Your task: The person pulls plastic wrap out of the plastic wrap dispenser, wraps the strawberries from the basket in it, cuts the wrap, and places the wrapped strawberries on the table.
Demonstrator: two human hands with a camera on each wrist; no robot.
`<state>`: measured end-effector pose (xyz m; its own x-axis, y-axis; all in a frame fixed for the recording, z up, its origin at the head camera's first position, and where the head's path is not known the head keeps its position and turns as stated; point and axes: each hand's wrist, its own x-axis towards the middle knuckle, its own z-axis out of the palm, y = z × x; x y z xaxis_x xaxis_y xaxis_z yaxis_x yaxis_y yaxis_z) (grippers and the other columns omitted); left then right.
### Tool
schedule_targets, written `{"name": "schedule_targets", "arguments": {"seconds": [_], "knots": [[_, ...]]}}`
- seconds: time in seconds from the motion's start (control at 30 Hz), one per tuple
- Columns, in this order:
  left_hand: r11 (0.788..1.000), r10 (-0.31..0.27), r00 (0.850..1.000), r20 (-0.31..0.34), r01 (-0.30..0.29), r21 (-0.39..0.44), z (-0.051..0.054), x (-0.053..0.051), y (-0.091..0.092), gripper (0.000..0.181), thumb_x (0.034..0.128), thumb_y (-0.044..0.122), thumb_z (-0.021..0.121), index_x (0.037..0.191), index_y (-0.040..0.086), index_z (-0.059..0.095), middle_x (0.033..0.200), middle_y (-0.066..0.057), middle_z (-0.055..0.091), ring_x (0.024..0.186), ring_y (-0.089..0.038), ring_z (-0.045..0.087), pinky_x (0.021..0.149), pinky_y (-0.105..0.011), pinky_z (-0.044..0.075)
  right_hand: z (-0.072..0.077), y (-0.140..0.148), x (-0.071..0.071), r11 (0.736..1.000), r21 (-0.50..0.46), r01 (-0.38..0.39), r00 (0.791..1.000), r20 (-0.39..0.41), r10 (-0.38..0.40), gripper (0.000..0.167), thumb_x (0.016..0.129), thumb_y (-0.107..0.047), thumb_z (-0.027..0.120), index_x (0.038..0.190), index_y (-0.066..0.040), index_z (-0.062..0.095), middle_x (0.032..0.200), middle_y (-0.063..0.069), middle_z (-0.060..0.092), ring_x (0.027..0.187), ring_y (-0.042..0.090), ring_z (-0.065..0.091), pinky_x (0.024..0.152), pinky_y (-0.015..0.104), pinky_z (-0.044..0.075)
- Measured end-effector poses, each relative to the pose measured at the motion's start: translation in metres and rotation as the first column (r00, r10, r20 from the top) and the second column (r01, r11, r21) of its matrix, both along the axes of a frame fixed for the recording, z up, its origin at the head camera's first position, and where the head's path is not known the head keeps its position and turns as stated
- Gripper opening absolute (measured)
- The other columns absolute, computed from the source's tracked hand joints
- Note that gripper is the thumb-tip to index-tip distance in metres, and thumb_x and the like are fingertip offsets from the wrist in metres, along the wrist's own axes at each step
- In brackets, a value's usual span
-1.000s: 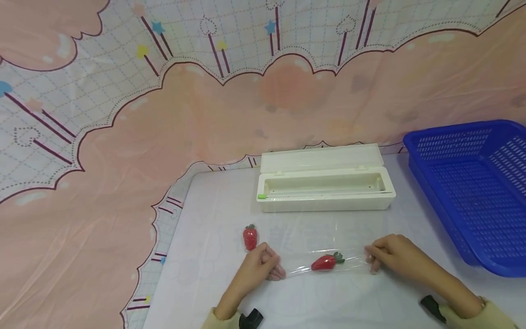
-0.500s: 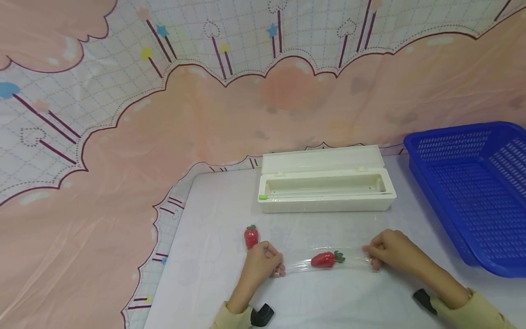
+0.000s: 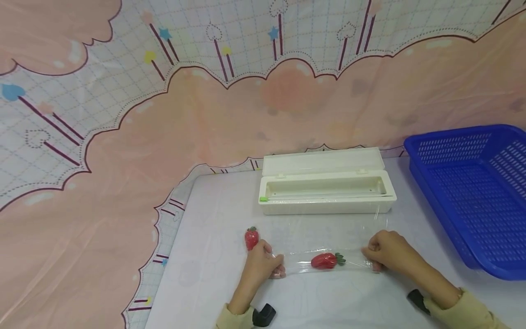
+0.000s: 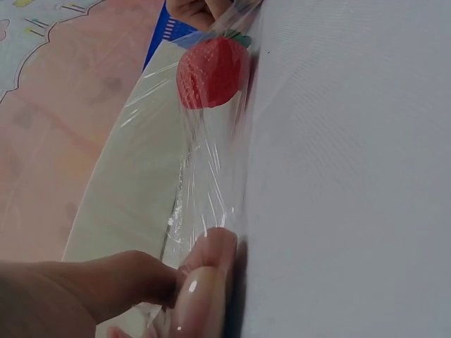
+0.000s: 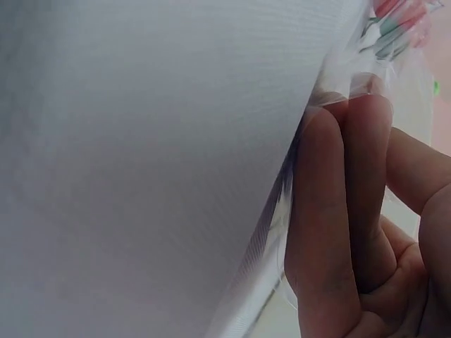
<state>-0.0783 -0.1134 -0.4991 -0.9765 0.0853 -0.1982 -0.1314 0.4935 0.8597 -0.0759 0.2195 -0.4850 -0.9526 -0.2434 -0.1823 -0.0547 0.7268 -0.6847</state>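
A strip of clear plastic wrap [image 3: 304,265] stretches between my two hands over the white table. A red strawberry [image 3: 323,261] with green leaves lies in its folds, leaves to the right. My left hand [image 3: 263,262] pinches the left end of the film between thumb and fingers; the left wrist view shows the film running from the fingertips to the strawberry [image 4: 211,73]. At the right end, my right hand [image 3: 388,249] pinches the film too. A second strawberry [image 3: 251,238], shiny as if wrapped, sits just beyond my left hand, which partly covers it.
Behind the hands stands a white plastic wrap dispenser [image 3: 328,208] with its lid raised and a green slider [image 3: 264,199] at the left of its front rail. A blue perforated basket [image 3: 435,214] is at the right. A patterned cloth [image 3: 205,123] hangs behind the table.
Both hands keep hold of the film and shift only slightly. The strawberry stays between them, and the film around it looks a little flatter. The head view has tilted slightly.
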Motion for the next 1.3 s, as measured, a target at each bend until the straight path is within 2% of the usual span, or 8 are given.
{"name": "schedule_targets", "arguments": {"seconds": [0.17, 0.3, 0.5, 0.67, 0.77, 0.87, 1.07, 1.3], "knots": [[0.999, 0.016, 0.999, -0.044, -0.019, -0.049, 0.000, 0.002, 0.000, 0.026, 0.0808, 0.004, 0.072, 0.089, 0.000, 0.048, 0.055, -0.003, 0.064, 0.046, -0.006, 0.060, 0.046, -0.017, 0.043, -0.001, -0.001, 0.000, 1.000, 0.000, 0.013, 1.000, -0.001, -0.013, 0.031, 0.086, -0.016, 0.070, 0.058, -0.012, 0.058, 0.046, -0.008, 0.056, 0.047, 0.010, 0.051, 0.048, 0.023, 0.038], [0.999, 0.039, 0.999, -0.035, -0.039, 0.003, 0.001, 0.004, 0.001, 0.026, 0.0812, 0.002, 0.072, 0.089, 0.000, 0.047, 0.057, -0.005, 0.065, 0.046, -0.009, 0.063, 0.046, -0.017, 0.046, -0.001, -0.001, -0.001, 1.000, 0.006, 0.014, 1.000, -0.011, -0.014, 0.031, 0.085, -0.015, 0.070, 0.057, -0.012, 0.058, 0.046, -0.008, 0.055, 0.047, 0.010, 0.051, 0.048, 0.023, 0.038], [0.995, 0.087, 0.995, -0.045, -0.084, 0.062, 0.002, 0.006, 0.005, 0.025, 0.0808, -0.003, 0.072, 0.087, -0.001, 0.047, 0.068, -0.006, 0.058, 0.049, -0.012, 0.065, 0.048, -0.026, 0.056, 0.001, -0.001, -0.001, 1.000, 0.010, 0.012, 1.000, -0.011, -0.012, 0.029, 0.086, -0.016, 0.071, 0.059, -0.012, 0.060, 0.047, -0.008, 0.056, 0.046, 0.010, 0.052, 0.048, 0.024, 0.040], [0.996, 0.081, 0.993, -0.086, -0.084, -0.030, 0.002, 0.005, 0.003, 0.026, 0.0812, 0.001, 0.075, 0.082, 0.001, 0.049, 0.071, -0.004, 0.054, 0.050, -0.008, 0.061, 0.048, -0.023, 0.054, 0.003, 0.000, 0.000, 1.000, 0.017, 0.007, 1.000, -0.016, -0.007, 0.029, 0.087, -0.016, 0.071, 0.060, -0.013, 0.061, 0.046, -0.009, 0.055, 0.046, 0.010, 0.052, 0.049, 0.024, 0.040], [0.997, 0.062, 0.995, -0.075, -0.066, -0.048, 0.003, 0.003, 0.000, 0.026, 0.0825, 0.003, 0.076, 0.082, 0.002, 0.050, 0.068, -0.004, 0.056, 0.052, -0.008, 0.062, 0.049, -0.022, 0.053, 0.004, 0.000, 0.000, 1.000, 0.021, 0.003, 1.000, -0.019, -0.003, 0.029, 0.087, -0.017, 0.071, 0.060, -0.013, 0.060, 0.046, -0.009, 0.055, 0.045, 0.010, 0.051, 0.049, 0.024, 0.040], [0.999, 0.035, 0.999, -0.005, -0.035, 0.032, 0.006, 0.002, -0.004, 0.024, 0.0847, 0.002, 0.075, 0.086, 0.000, 0.051, 0.071, -0.006, 0.057, 0.054, -0.013, 0.068, 0.051, -0.025, 0.056, 0.004, 0.000, 0.000, 1.000, 0.024, -0.001, 1.000, -0.022, 0.002, 0.030, 0.088, -0.017, 0.071, 0.060, -0.013, 0.060, 0.046, -0.009, 0.054, 0.045, 0.010, 0.050, 0.049, 0.024, 0.039], [0.999, -0.006, 0.999, 0.040, 0.004, 0.050, 0.012, 0.001, -0.012, 0.023, 0.0838, 0.003, 0.076, 0.088, -0.002, 0.054, 0.075, -0.007, 0.058, 0.062, -0.013, 0.069, 0.053, -0.020, 0.054, 0.005, 0.002, 0.000, 1.000, 0.031, 0.001, 1.000, -0.021, -0.001, 0.029, 0.088, -0.017, 0.071, 0.061, -0.013, 0.061, 0.046, -0.009, 0.054, 0.046, 0.010, 0.050, 0.049, 0.024, 0.039], [0.991, 0.041, 0.998, 0.044, -0.046, 0.124, 0.008, 0.001, -0.008, 0.020, 0.0857, -0.004, 0.071, 0.089, -0.004, 0.052, 0.078, -0.010, 0.057, 0.060, -0.020, 0.071, 0.053, -0.029, 0.058, 0.002, 0.003, 0.000, 1.000, 0.007, -0.004, 1.000, -0.003, 0.004, 0.030, 0.088, -0.016, 0.071, 0.060, -0.013, 0.060, 0.046, -0.008, 0.055, 0.045, 0.011, 0.050, 0.047, 0.023, 0.038]]}}
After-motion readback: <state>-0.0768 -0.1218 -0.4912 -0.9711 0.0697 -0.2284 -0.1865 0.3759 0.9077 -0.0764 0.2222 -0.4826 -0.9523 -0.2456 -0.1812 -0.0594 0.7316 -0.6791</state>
